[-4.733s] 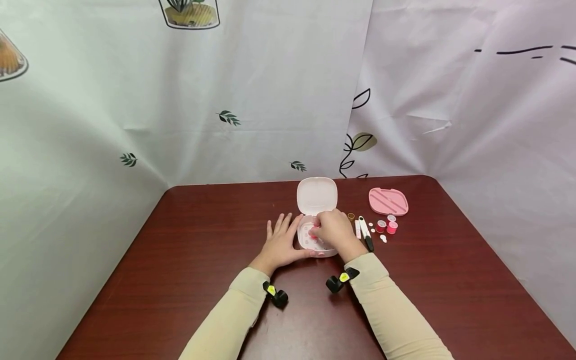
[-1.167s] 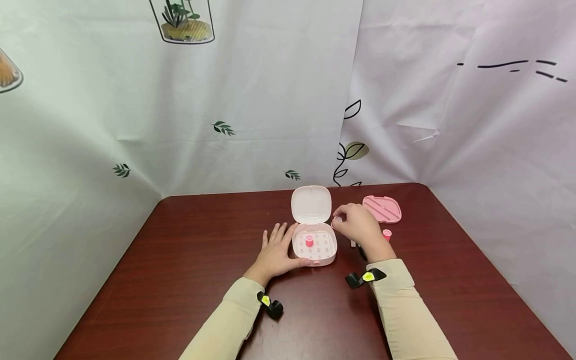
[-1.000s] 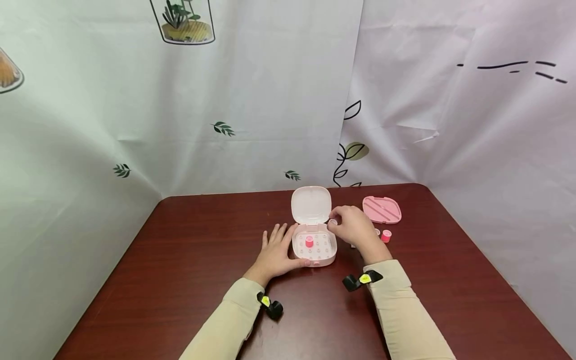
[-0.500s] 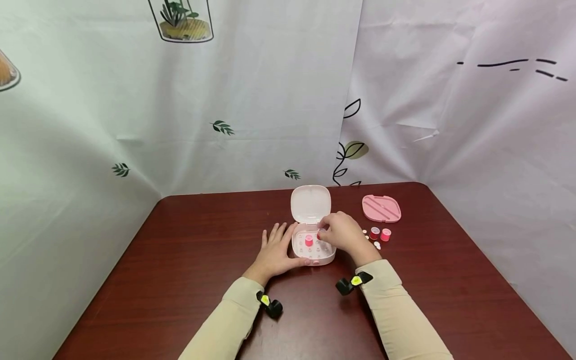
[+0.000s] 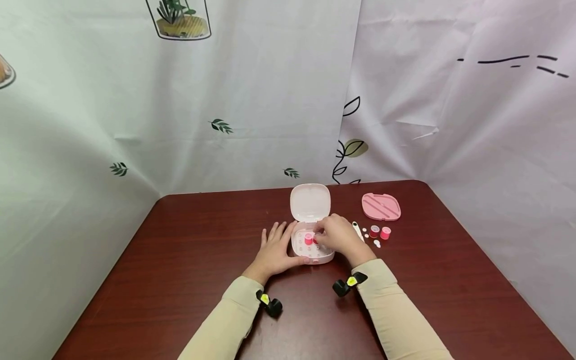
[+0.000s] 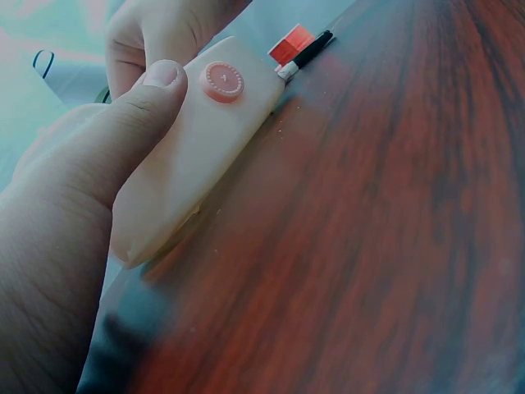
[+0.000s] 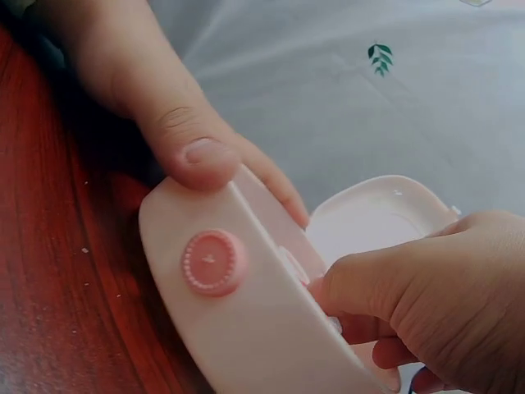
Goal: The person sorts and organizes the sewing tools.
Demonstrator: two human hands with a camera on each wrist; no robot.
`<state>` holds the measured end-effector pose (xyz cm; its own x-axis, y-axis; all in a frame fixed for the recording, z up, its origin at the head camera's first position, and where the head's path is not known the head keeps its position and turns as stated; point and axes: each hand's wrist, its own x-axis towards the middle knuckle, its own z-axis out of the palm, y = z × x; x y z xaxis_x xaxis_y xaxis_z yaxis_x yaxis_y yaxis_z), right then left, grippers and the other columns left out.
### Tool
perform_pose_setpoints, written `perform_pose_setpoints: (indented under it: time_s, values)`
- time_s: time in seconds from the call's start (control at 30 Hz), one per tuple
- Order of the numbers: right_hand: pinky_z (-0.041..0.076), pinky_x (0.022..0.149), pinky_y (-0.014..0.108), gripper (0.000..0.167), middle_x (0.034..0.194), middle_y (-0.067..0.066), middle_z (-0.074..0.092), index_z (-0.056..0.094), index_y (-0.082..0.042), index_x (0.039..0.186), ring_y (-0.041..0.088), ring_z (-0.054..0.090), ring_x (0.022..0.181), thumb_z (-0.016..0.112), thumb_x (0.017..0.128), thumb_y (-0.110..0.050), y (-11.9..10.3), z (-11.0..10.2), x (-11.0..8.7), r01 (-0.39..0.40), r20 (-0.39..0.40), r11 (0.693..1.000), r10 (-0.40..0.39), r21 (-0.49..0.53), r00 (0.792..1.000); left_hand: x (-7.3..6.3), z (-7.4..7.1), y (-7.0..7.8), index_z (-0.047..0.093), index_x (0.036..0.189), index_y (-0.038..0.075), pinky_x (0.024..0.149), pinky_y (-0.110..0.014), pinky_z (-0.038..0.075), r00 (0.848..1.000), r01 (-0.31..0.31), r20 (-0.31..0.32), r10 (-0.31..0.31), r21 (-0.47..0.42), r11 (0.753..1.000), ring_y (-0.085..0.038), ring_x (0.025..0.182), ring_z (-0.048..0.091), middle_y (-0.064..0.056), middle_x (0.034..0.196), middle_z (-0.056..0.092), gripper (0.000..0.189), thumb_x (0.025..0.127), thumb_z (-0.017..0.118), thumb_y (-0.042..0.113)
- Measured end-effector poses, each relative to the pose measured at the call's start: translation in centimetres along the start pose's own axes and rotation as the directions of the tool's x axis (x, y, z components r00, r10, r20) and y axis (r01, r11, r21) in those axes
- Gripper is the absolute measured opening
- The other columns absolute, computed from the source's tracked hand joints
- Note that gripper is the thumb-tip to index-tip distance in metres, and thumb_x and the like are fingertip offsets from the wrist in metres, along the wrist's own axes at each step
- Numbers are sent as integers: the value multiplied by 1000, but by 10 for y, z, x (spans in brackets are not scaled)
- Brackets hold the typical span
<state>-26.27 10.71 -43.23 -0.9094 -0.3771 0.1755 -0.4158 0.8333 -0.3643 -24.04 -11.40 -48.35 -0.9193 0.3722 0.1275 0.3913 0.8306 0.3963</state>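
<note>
A pale pink sewing box (image 5: pixel 321 260) stands on the table with its lid (image 5: pixel 310 202) raised behind it. My left hand (image 5: pixel 273 252) spreads along the box's left side, the thumb against its front wall beside the round pink latch (image 7: pixel 215 263). Inside, a bright pink thread spool (image 5: pixel 308 239) stands on the pegged floor. My right hand (image 5: pixel 340 234) reaches into the box and pinches a red thread spool (image 5: pixel 316 240), just right of the pink one. Fingers mostly hide this red spool, so I cannot tell whether it touches a peg.
To the right lie a red spool (image 5: pixel 374 231), a pink spool (image 5: pixel 385 233), small white buttons (image 5: pixel 377 244) and a slim white tool (image 5: pixel 357 231), partly hidden by the right hand. A pink grooved tray (image 5: pixel 381 207) lies behind them.
My right hand has let go of the pink spool in the box, gone right, and come back left into the box with a red spool. The left hand stays at the box.
</note>
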Motion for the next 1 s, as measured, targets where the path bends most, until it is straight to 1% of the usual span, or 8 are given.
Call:
perform_pose_setpoints:
  time_s: [0.17,0.3,0.4,0.67,0.73,0.87,1.0]
  values:
    - [48,70,35,9,78,-6,70,81,-18,91,16,55,74,76,84,-20,-1,3,1,5,7,1000,-5,-7,1000,1,1,-1,23,162,26,119,-65,5,1000,-7,-2,7,8,1000,-39,152,18,-17,161,31,111,75,65,81]
    - [48,73,37,9,80,-5,70,81,-18,93,17,56,77,78,86,-22,-1,2,2,2,29,1000,-2,-26,1000,2,1,-2,22,162,27,119,-64,4,1000,3,10,-3,13,1000,-38,152,17,-16,162,31,112,75,65,81]
    - [48,74,39,9,81,-4,70,81,-18,94,19,56,79,79,86,-22,-2,0,3,13,39,999,-11,-42,999,3,-1,-1,22,162,27,119,-64,4,1000,7,4,-7,10,1000,-38,152,18,-16,162,31,112,74,65,80]
    - [49,71,37,8,80,-4,69,80,-18,94,18,56,76,78,87,-22,-3,-3,4,16,64,999,-13,-48,998,3,-1,-1,22,162,27,119,-65,5,1000,3,3,-3,9,1000,-38,152,18,-16,161,32,113,73,66,81]
    - [50,72,38,11,83,-2,70,81,-16,97,19,57,77,78,87,-21,-3,-4,3,8,63,999,-5,-39,998,3,0,-1,23,162,26,119,-65,5,1000,0,-1,0,7,1000,-38,152,18,-16,161,32,112,74,66,80]
    - [52,79,42,22,93,3,72,80,-13,105,22,61,85,77,86,-22,-3,-5,2,-17,63,1000,18,-19,998,3,1,-1,23,162,25,119,-65,5,1000,-10,-4,10,8,1000,-38,152,18,-15,161,33,112,75,66,80]
    - [53,83,43,26,98,7,71,79,-8,108,23,62,88,77,85,-21,0,-8,0,1,50,1000,-2,22,999,3,1,-1,23,162,25,119,-65,6,1000,-11,-5,11,18,1000,-38,151,20,-14,160,35,112,75,66,80]
